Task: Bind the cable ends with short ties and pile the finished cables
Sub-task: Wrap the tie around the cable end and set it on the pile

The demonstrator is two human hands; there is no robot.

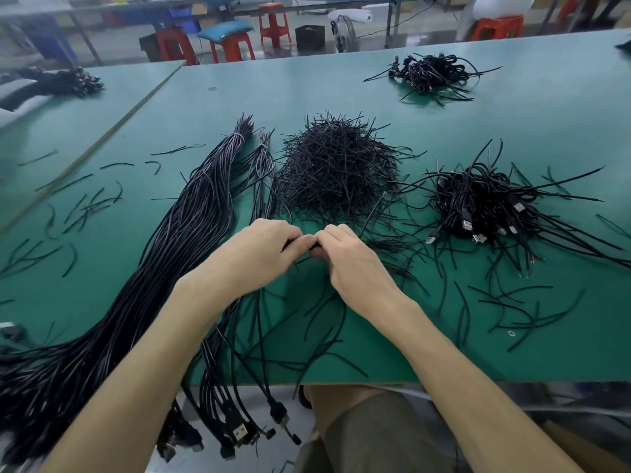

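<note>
My left hand (263,249) and my right hand (348,257) meet fingertip to fingertip at the middle of the green table (512,114), both pinched on a black cable (316,249) whose strands trail down toward the near edge. What the fingers hold between them is mostly hidden. Just beyond the hands lies a heap of short black ties (336,165). To the right sits a pile of bound cables (485,206) with USB plugs showing. A long bundle of unbound cables (177,240) runs along the left and hangs off the front edge.
A second pile of bound cables (430,75) lies at the far right of the table. Loose ties (82,206) are scattered on the left and near right. Another cable heap (58,81) rests on the adjoining table. Red stools (232,46) stand behind.
</note>
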